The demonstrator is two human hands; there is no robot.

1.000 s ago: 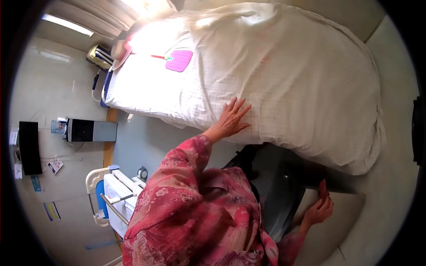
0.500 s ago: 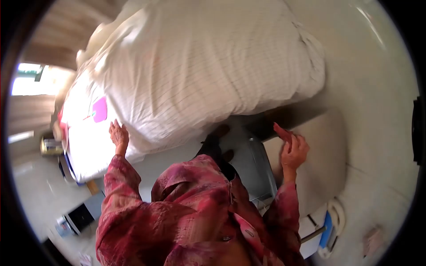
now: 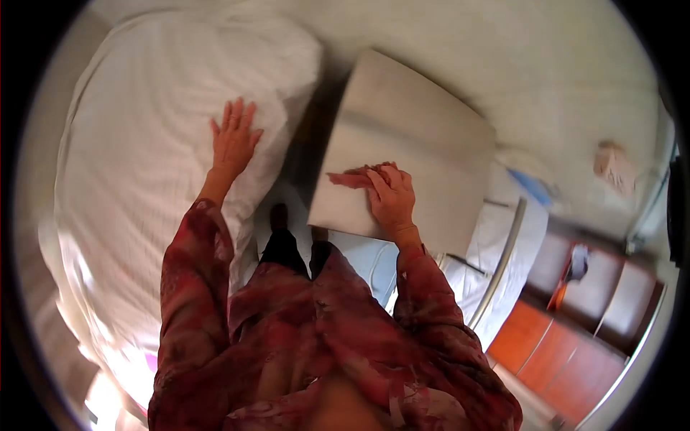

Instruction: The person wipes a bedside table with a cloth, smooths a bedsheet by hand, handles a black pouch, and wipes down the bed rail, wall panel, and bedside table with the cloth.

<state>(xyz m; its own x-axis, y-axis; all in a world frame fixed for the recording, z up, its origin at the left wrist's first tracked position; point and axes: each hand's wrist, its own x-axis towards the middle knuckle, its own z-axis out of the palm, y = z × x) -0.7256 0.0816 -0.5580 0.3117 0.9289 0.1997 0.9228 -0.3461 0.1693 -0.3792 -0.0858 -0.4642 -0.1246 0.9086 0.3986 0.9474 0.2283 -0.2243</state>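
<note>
My left hand (image 3: 233,144) lies with fingers spread on the white sheet (image 3: 144,136) of the bed, close to its right side. My right hand (image 3: 392,201) is closed around a thin reddish-brown piece (image 3: 350,178), whose pointed end sticks out to the left. Its kind is not clear, and the rest of it is hidden by my fingers. Beneath that hand is a flat beige panel or board (image 3: 424,136), beside the bed; I cannot tell whether the hand touches it.
A dark gap (image 3: 310,136) separates bed and panel, with my feet below. To the right are a metal rail (image 3: 501,258) on a white piece, a cabinet with orange doors (image 3: 550,359), and a pinkish box (image 3: 614,165) by the wall.
The view has turned right, bringing the cabinet in. My left hand has moved across the sheet to near the panel. My right hand still holds the reddish-brown piece, now over the panel.
</note>
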